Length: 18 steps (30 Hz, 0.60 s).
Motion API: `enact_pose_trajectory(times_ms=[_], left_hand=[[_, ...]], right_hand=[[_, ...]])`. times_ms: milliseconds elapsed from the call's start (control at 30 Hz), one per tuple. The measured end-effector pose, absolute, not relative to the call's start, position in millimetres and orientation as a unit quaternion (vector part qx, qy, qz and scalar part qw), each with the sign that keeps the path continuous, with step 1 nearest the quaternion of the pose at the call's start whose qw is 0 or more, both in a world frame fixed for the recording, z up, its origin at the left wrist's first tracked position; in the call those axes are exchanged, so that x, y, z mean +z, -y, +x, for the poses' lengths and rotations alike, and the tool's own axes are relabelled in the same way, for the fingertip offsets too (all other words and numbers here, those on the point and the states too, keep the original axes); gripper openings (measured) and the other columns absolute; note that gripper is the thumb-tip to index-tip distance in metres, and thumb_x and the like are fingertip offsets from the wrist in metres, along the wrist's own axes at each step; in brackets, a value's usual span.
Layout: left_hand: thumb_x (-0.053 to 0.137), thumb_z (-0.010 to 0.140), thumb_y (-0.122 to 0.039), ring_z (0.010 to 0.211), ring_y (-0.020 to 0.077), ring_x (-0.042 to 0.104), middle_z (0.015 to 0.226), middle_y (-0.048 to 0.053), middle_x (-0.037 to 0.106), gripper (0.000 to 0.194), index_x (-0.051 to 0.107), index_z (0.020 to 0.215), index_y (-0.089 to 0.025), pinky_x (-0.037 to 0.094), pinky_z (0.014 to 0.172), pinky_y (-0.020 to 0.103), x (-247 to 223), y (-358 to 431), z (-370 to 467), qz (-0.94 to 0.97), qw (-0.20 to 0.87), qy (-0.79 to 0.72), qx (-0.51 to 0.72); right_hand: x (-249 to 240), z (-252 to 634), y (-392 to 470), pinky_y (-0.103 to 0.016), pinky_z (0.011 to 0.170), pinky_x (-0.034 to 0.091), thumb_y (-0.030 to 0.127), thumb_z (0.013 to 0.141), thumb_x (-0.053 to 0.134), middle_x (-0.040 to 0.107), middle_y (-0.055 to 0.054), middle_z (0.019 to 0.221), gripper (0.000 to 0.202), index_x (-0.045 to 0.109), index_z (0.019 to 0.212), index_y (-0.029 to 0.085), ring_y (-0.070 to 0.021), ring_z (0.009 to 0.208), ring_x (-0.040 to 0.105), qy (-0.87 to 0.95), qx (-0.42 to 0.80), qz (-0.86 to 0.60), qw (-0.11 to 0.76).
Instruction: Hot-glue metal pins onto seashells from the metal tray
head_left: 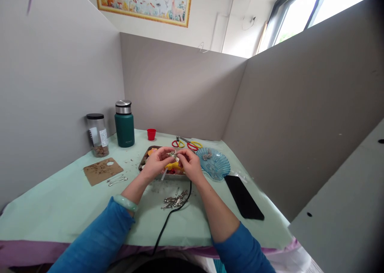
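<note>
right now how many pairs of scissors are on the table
2. One pair lies beyond the metal tray; the other is just to its right, by the blue scalloped plate. The tray is partly covered, so more could be hidden there.

My table (60, 209) carries a pale green cloth, and I record a loaded metal tray (154, 177) at its middle. Clockwise from that tray, I note two pairs of scissors (192, 145) at one, a blue scalloped dish (219, 165) at three, a flat black slab (244, 197) at four, and small metal pieces (174, 201) beside a black cord (164, 225) at six. Loose pins (118, 180) and a speckled brown card (103, 171) lie at nine, a lidded jar (98, 137) and green bottle (125, 125) stand at ten, and a red cup (151, 134) at eleven.
</note>
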<state>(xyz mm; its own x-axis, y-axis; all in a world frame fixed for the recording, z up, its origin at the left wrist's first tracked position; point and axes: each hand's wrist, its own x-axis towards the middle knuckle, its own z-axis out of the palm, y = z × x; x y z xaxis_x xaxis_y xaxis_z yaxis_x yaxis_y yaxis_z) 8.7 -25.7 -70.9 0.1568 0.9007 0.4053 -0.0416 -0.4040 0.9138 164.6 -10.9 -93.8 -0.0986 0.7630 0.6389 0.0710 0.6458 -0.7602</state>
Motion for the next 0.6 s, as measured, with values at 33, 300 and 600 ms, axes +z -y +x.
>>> enact_pose_trajectory(times_ms=[33, 300, 600], left_hand=[[0.076, 0.066, -0.032, 0.082, 0.0169, 0.062, 0.093, 0.007, 0.066, 0.041, 0.061, 0.099, -0.014, 0.052, 0.079, 0.033, -71.1, 25.6, 8.5, 0.634, 0.425, -0.340, 0.549], [0.074, 0.068, -0.032, 0.087, 0.0182, 0.063, 0.100, 0.008, 0.066, 0.036, 0.060, 0.097, -0.015, 0.052, 0.081, 0.034, -73.1, 24.2, 7.0, 0.653, 0.408, -0.327, 0.548], [0.073, 0.067, -0.033, 0.081, 0.0168, 0.065, 0.098, 0.006, 0.065, 0.033, 0.058, 0.091, -0.016, 0.053, 0.074, 0.031, -77.5, 20.5, 7.6, 0.666, 0.385, -0.337, 0.543]], right_hand=[[-93.1, 164.1, 11.3, -0.023, 0.053, 0.042, 0.033, 0.084, 0.054, 0.053, 0.003, 0.062, 0.014, 0.060, 0.083, 0.020, -0.0110, 0.051, 0.048, 0.675, 0.304, -0.304, 0.600], [-93.9, 164.8, 10.8, -0.024, 0.057, 0.043, 0.033, 0.085, 0.053, 0.054, 0.002, 0.066, 0.015, 0.061, 0.083, 0.020, -0.0119, 0.057, 0.050, 0.696, 0.263, -0.306, 0.594], [-88.7, 167.0, 15.0, -0.027, 0.073, 0.042, 0.024, 0.088, 0.048, 0.058, -0.003, 0.083, 0.016, 0.061, 0.081, 0.019, -0.0155, 0.077, 0.054, 0.748, 0.131, -0.307, 0.574]])
